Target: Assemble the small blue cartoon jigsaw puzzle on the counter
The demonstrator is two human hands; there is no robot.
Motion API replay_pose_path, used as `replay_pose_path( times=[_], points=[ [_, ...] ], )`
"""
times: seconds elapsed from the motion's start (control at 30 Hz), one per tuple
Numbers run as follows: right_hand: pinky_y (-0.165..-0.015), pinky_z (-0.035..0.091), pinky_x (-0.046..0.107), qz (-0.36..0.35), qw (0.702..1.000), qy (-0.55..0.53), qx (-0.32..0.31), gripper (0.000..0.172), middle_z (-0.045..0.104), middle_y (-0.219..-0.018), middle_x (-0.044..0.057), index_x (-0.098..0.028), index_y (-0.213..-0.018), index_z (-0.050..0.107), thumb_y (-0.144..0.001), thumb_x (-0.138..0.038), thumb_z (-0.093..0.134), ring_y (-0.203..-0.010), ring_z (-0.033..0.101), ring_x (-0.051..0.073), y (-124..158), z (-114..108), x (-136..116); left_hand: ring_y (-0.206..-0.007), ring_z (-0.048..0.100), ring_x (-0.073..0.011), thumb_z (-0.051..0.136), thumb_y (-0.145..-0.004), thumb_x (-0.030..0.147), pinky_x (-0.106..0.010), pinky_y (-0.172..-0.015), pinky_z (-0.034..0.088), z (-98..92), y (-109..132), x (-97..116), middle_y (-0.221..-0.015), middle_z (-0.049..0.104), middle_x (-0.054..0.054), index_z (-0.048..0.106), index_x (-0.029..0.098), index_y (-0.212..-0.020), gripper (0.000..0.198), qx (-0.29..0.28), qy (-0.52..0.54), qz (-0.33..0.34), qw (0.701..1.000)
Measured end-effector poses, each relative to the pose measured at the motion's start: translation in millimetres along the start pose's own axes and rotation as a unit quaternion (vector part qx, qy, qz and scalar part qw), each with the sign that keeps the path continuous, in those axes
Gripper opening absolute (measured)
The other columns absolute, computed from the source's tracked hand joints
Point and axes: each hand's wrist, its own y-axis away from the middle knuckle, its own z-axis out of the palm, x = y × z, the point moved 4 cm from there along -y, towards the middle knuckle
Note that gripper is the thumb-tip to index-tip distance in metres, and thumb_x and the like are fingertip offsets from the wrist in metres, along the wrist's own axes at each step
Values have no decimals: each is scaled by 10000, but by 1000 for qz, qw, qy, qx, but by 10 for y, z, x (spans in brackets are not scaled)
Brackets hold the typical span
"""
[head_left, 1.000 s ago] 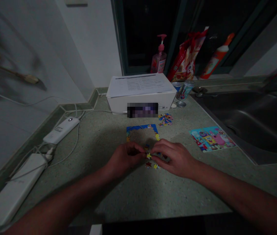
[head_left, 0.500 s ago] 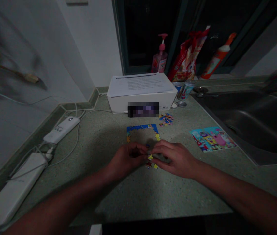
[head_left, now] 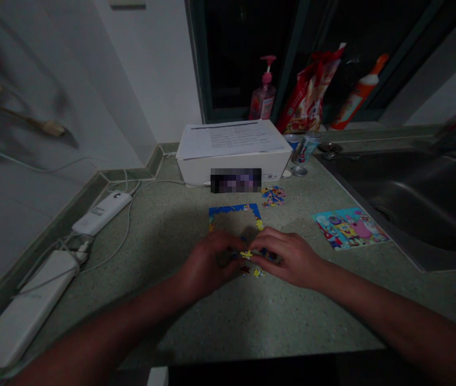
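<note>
Between my fingertips is a small yellow jigsaw puzzle piece (head_left: 246,254). My left hand (head_left: 212,264) pinches it from the left, and my right hand (head_left: 288,257) pinches it from the right. Just beyond my hands lies a partly joined puzzle border (head_left: 234,208), blue along its top with yellow and orange bits down the sides; my hands cover its lower part. A few loose pieces (head_left: 257,272) lie on the counter just below my fingers. Farther back is a heap of mixed puzzle pieces (head_left: 274,196).
A colourful cartoon picture card (head_left: 351,228) lies at right, beside the sink (head_left: 409,187). Behind the puzzle stands a white box (head_left: 232,150) with a printed sheet on top. A power strip (head_left: 27,308), adapter (head_left: 102,213) and cables run along the left. Cans (head_left: 307,148) stand behind.
The yellow puzzle piece has tilted and risen slightly between my fingertips. My left hand has turned a little, with its knuckles higher. Everything else stays in place.
</note>
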Motion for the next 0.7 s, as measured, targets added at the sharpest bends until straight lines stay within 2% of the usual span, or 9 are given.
replay_pose_path(
  times=[0.07, 0.17, 0.3, 0.4, 0.47, 0.57, 0.7],
  points=[
    [-703, 554, 287, -5, 1000, 0, -3, 211, 761, -988, 37, -228, -1106, 721, -1107, -392, 588, -858, 741, 166, 1, 4, 2, -939, 733, -195, 806, -918, 208, -370, -900, 598, -3, 1, 29, -1020, 787, -45, 746, 231, -1077, 171, -1, -15, 34, 999],
    [-728, 568, 296, 0, 1000, 3, -6, 215, 766, -989, 40, -233, -1121, 725, -1103, -405, 598, -886, 750, 179, -10, -24, 29, -944, 735, -201, 794, -910, 174, -370, -889, 596, -15, -9, 39, -1007, 782, -36, 719, 232, -1051, 170, 1, -34, 47, 998],
    [-920, 612, 395, 55, 997, 47, 14, 244, 778, -1162, 97, -229, -1254, 714, -1098, -371, 591, -1067, 752, 240, -23, -79, 123, -964, 727, -239, 765, -887, 140, -423, -898, 589, -93, -46, -34, -1006, 773, -49, 714, 236, -1016, 169, 45, -68, 24, 996],
    [-1085, 579, 493, 43, 992, 104, -53, 382, 708, -1432, 161, -204, -1386, 683, -1061, -403, 665, -1283, 696, 312, -9, 25, 121, -969, 717, -255, 740, -895, 143, -443, -895, 590, -167, -70, -136, -994, 767, -57, 721, 237, -999, 142, 84, -96, -12, 992],
    [-1163, 535, 526, 7, 986, 122, -112, 489, 646, -1525, 218, -142, -1402, 682, -1025, -450, 725, -1380, 643, 355, 10, 136, 64, -966, 714, -254, 724, -904, 146, -440, -889, 590, -191, -78, -189, -987, 765, -56, 727, 239, -992, 128, 93, -109, -23, 989],
    [-1166, 539, 508, -15, 979, 124, -162, 443, 681, -1469, 226, -105, -1344, 712, -1038, -425, 710, -1362, 659, 349, 29, 245, -39, -971, 714, -256, 720, -906, 142, -444, -895, 586, -188, -83, -220, -984, 768, -50, 735, 245, -989, 133, 89, -123, -13, 988],
    [-1075, 593, 467, -30, 978, 123, -166, 298, 752, -1336, 175, -141, -1263, 749, -1041, -334, 697, -1209, 736, 300, 31, 249, -167, -981, 717, -258, 727, -907, 144, -460, -926, 584, -161, -94, -232, -995, 775, -52, 739, 251, -971, 126, 80, -128, -10, 988]
  ],
)
